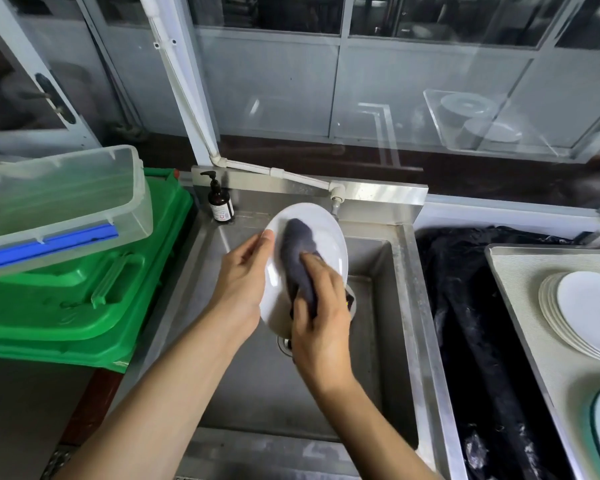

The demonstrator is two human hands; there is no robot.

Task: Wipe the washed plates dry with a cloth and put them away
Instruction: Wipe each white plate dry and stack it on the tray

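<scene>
White plate [321,237]: held tilted over the steel sink [378,271], left hand [239,282] gripping its rim at 9 o'clock. Grey cloth [297,244]: pressed on plate face, grasped by right hand [321,320]. Stack of plates [582,313]: on bench at 3 o'clock, well apart.

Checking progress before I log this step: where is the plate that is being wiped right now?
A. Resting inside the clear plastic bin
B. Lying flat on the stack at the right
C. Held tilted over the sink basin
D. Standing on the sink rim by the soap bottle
C: the left hand grips the white plate tilted above the steel sink while the right hand presses the grey cloth onto it.
</scene>
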